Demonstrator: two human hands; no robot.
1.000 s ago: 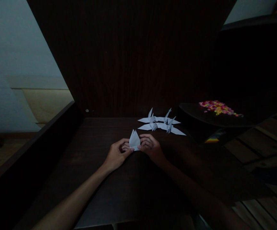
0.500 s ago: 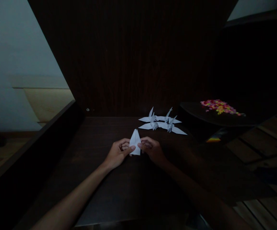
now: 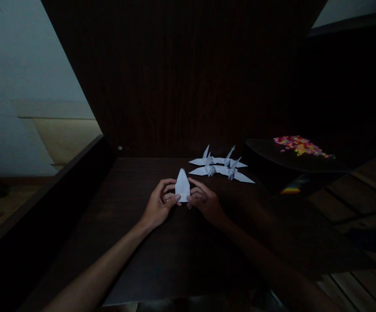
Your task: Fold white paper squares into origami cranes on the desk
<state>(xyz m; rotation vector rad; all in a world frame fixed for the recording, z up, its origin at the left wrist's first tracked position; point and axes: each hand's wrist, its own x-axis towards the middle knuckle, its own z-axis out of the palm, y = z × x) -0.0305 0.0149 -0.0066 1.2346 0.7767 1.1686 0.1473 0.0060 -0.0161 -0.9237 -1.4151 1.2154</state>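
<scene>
A small folded piece of white paper (image 3: 183, 187), pointed at the top with a slit down its upper middle, stands between my two hands. My left hand (image 3: 160, 203) pinches its lower left corner, thumb in front and fingers behind. At the lower right corner my right hand (image 3: 206, 201) grips it the same way, its index finger stretched up along the paper's right edge. Several white paper cranes (image 3: 230, 169) sit close together just beyond my right hand, wings touching or overlapping.
The dark wooden tabletop (image 3: 136, 260) has a raised side board (image 3: 45, 195) on the left and a tall dark panel (image 3: 181, 78) behind. To the right, a pile of small colourful pieces (image 3: 301, 145) lies on a dark rounded shelf (image 3: 272, 157).
Both thumbs have slid to the paper's lower corners. The paper sits slightly higher in my grip, and my right index finger has stretched out upward. The cranes have stayed put.
</scene>
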